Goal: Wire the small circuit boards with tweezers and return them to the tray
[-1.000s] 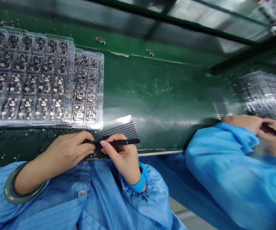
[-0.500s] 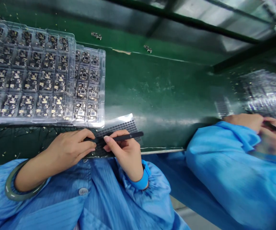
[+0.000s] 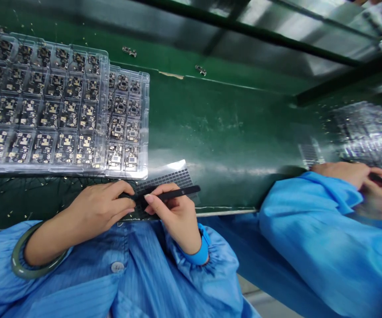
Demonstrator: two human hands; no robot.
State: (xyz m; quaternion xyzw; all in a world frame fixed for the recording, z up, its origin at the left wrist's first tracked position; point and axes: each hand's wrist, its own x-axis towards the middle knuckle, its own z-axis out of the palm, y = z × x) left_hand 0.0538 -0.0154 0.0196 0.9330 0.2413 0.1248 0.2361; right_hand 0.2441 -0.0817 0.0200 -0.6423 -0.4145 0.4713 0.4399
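My right hand [image 3: 174, 210] grips a pair of black tweezers [image 3: 186, 191] between thumb and fingers, tips pointing left toward my other hand. My left hand [image 3: 101, 205] is closed at the bench's front edge, its fingers bent around something small and dark that I cannot make out. Beneath the tweezers lies a clear sheet with a grid of small dark rectangles [image 3: 174, 176], partly covered by my right hand. Just behind my left hand stands a clear plastic tray [image 3: 45, 169] filled with small circuit boards, overlapping a second clear tray [image 3: 144, 132] on its right.
Two small loose parts, a left one [image 3: 129, 51] and a right one [image 3: 200, 70], lie toward the back of the green bench [image 3: 217, 119]. A co-worker's blue sleeve [image 3: 310, 221] is at right, with hands holding a dark tool near another blurred tray [image 3: 373, 132]. Thin dark wires run along the front.
The whole view has shifted slightly, so things sit a little lower and mostly farther right. Both my hands keep nearly the same pose; the tweezers stay in my right hand.
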